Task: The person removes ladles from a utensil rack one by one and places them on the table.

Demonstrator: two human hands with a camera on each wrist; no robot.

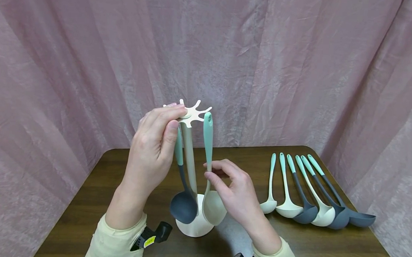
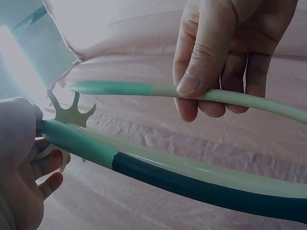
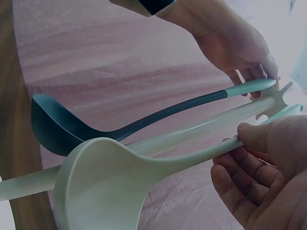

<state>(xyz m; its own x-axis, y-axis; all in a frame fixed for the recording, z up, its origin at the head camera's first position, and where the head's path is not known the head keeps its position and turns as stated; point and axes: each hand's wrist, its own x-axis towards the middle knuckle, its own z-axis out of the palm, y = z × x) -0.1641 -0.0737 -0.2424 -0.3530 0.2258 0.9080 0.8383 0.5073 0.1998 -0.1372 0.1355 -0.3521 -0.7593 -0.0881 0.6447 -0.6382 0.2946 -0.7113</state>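
Note:
A white utensil stand [image 1: 192,162] with a pronged top stands on the table. My left hand [image 1: 151,141] grips its top, the thumb close to the handle end of a dark grey ladle [image 1: 184,207] with a mint handle, which hangs at the stand's left. In my right hand [image 1: 236,192], thumb and fingers pinch the shaft of a cream ladle [image 1: 214,208] with a mint handle. That ladle is upright, bowl down, its handle end beside the prongs. Whether it touches a prong is hard to tell; the left wrist view shows the handle end [image 2: 86,87] right by one.
To the right, several cream and dark grey ladles [image 1: 289,209] with mint handles lie in a row on the brown wooden table [image 1: 122,186]. Behind the table hangs a pink curtain [image 1: 242,69].

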